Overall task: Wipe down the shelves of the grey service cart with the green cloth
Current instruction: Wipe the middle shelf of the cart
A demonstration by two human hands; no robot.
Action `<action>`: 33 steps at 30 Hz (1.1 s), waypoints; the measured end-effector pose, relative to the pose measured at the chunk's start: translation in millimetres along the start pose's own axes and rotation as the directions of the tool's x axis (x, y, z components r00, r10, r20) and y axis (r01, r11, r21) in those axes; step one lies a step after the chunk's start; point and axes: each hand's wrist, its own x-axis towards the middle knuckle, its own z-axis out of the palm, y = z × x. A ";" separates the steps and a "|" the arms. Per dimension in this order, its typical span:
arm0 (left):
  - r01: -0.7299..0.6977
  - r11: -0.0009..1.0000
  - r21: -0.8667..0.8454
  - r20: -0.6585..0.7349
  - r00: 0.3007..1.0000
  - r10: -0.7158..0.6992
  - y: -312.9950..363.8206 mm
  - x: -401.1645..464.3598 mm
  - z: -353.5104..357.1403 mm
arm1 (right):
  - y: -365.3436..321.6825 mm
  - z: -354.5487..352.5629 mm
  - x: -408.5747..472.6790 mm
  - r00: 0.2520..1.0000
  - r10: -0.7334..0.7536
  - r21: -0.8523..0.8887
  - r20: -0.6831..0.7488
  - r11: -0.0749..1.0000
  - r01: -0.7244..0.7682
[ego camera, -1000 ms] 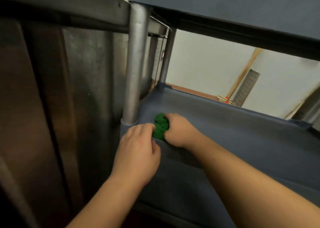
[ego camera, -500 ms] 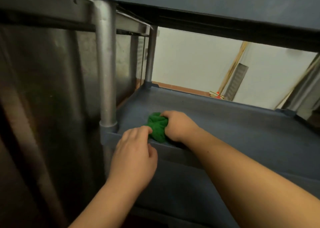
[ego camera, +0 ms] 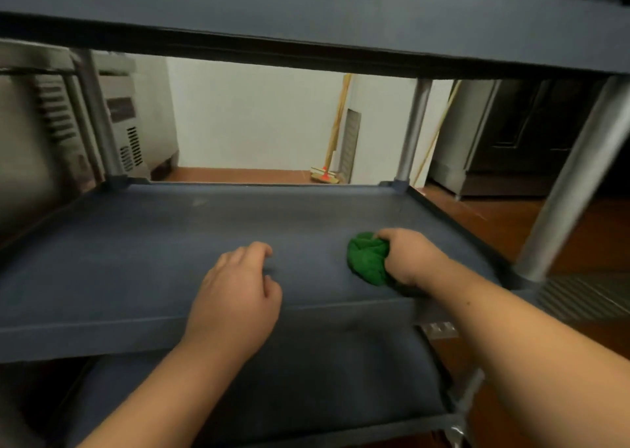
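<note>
Green cloth (ego camera: 367, 259) sits bunched into a ball on the middle shelf (ego camera: 143, 243) of the grey cart, toward its right end and near the front edge, gripped by the right hand (ego camera: 407, 256) with the fingers curled round it. The left hand (ego camera: 237, 294) rests on the front of the same shelf with its fingers loosely bent and holding nothing, seemingly as a brace. The step in hand looks like wiping this middle shelf. The next move probably calls for sweeping the cloth over the far strip and back corners, keeping it pressed flat, then going to the lower shelf (ego camera: 306, 372) below. Compared with a second ago, the cloth has travelled from the left front corner by the post across to the right side, the hands are now well apart, and the view has swung rightward.
</note>
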 end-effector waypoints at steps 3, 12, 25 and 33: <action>-0.036 0.999 0.003 0.021 0.999 0.036 34.6 6.6 20.4 | 69.3 -19.6 -10.2 0.993 0.112 -0.040 -0.037 0.993 -0.114; -0.034 0.998 0.044 0.083 0.996 0.031 53.5 5.5 32.5 | 130.3 -21.3 -9.0 0.961 0.260 -0.043 -0.094 0.963 -0.265; 0.135 0.991 -0.006 -0.055 0.989 -0.135 -87.2 -22.8 -57.0 | -79.3 23.5 4.8 0.996 0.087 0.017 -0.002 0.996 -0.087; 0.158 0.984 0.076 -0.138 0.979 -0.147 -178.7 -32.6 -108.4 | -274.7 70.4 10.4 0.978 -0.202 0.052 0.051 0.979 0.199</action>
